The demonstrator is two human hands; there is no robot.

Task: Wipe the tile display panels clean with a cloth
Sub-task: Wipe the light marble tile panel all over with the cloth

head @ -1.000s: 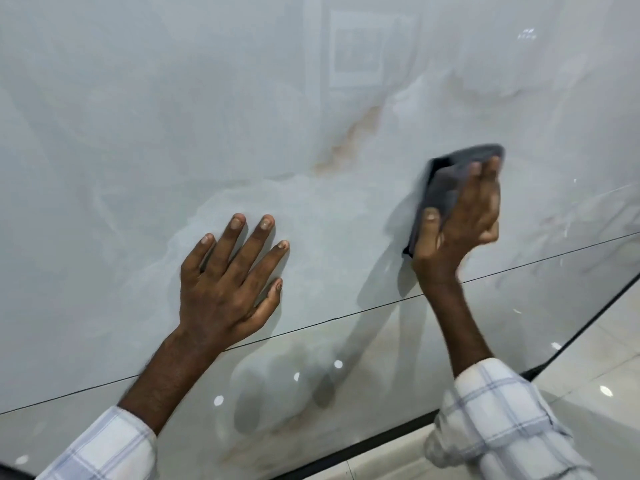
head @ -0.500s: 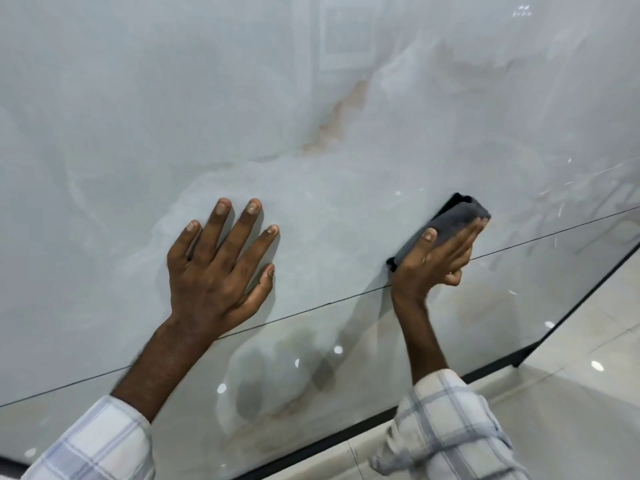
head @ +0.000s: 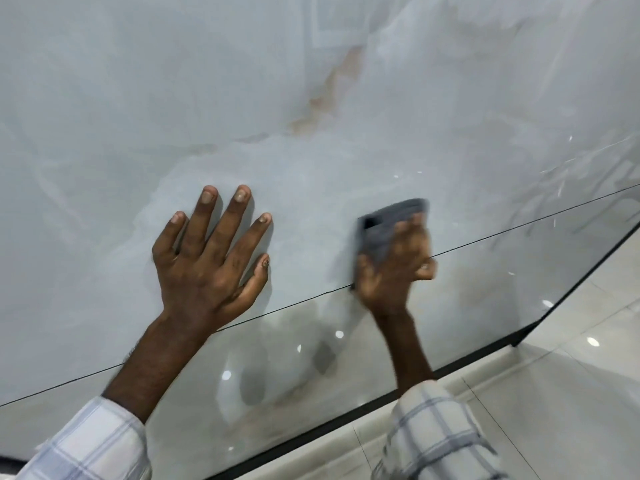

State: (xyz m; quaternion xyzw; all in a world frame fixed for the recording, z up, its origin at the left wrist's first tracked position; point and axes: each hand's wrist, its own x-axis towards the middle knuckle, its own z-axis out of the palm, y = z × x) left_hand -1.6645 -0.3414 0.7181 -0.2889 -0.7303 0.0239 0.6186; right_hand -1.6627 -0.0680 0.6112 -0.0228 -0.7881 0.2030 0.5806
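A large glossy grey marble-look tile panel (head: 138, 116) fills the view, tilted, with a thin seam across it and a lower panel (head: 502, 289) below the seam. My left hand (head: 207, 265) lies flat on the upper panel with its fingers spread, just above the seam. Over to the right, my right hand (head: 394, 271) holds a folded dark grey cloth (head: 391, 216) against the panel right at the seam. The fingers bend over the cloth and the thumb sits at its left edge. That hand is motion-blurred.
A black frame edge (head: 346, 427) runs along the bottom of the lower panel and turns up at the right corner (head: 519, 337). Beyond it lies a shiny cream tiled floor (head: 571, 393) with light reflections. Checked shirt sleeves cover both forearms.
My right hand with the cloth has swept down from the upper panel to the seam and then left, closer to my left hand. My left hand has stayed pressed in place.
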